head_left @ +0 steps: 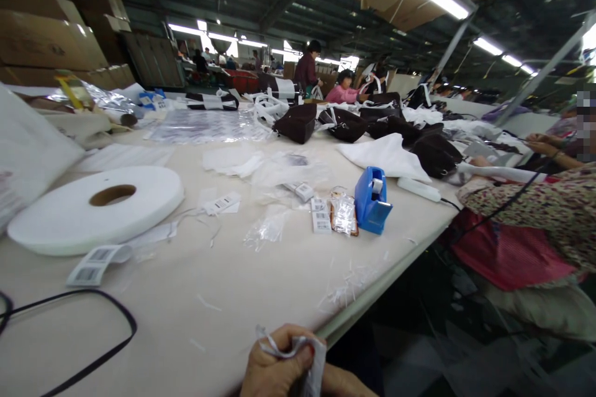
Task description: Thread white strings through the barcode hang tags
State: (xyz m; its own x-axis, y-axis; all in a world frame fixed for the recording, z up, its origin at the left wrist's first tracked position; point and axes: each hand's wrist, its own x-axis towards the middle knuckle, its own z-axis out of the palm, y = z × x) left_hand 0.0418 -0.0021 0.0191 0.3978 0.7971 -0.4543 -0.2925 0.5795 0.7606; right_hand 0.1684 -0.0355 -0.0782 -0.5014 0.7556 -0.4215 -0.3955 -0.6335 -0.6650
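At the bottom edge, my left hand (274,365) is closed on a thin whitish folded strip (317,365), pinched under the thumb. It could be a label or a piece of plastic; its print does not show. My right hand (343,383) is close beside it, partly behind the strip, and its fingers are hidden. Both hands are at the near edge of the pale table (223,285). Farther in on the tabletop are a blue tape dispenser (371,201), a barcode label stack (321,216) and a small clear-wrapped packet (343,214).
A large white roll (153,192) lies left, near a curled barcode label strip (95,265) and a black cord (125,316). Dark brown bags (298,124) line the far side. A co-worker's patterned sleeve (526,198) is at right, near a white glue-gun-like tool (419,189).
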